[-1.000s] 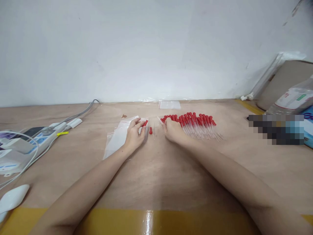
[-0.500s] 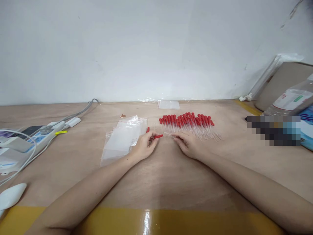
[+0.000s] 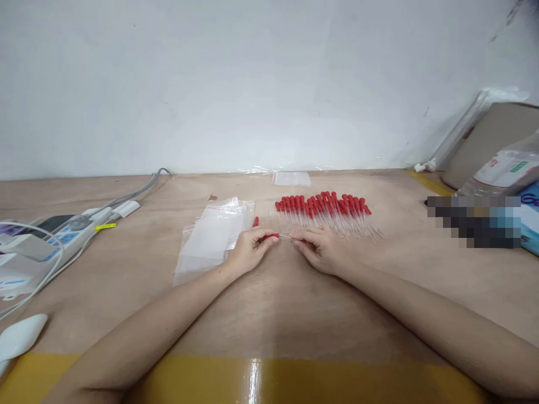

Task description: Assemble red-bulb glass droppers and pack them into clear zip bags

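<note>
My left hand [image 3: 250, 251] pinches a small red rubber bulb [image 3: 272, 237] above the wooden table. My right hand [image 3: 320, 247] pinches a thin clear glass tube [image 3: 287, 237], its end meeting the bulb. Both hands are close together at the table's middle. Another red bulb [image 3: 255, 222] lies just behind my left hand. A row of several finished droppers with red bulbs [image 3: 324, 209] lies behind my right hand. A stack of clear plastic bags [image 3: 213, 235] lies to the left of my left hand.
A power strip with grey cables [image 3: 71, 231] sits at the far left, a white mouse-like object [image 3: 21, 336] at the near left. A small clear bag [image 3: 291, 179] lies by the wall. Boxes and packets [image 3: 497, 163] crowd the right. Yellow tape [image 3: 252, 381] marks the near edge.
Both hands drew back from the bags and dropper row toward me. The left picked up a red bulb, the right a glass tube, and they came together until tube and bulb meet.
</note>
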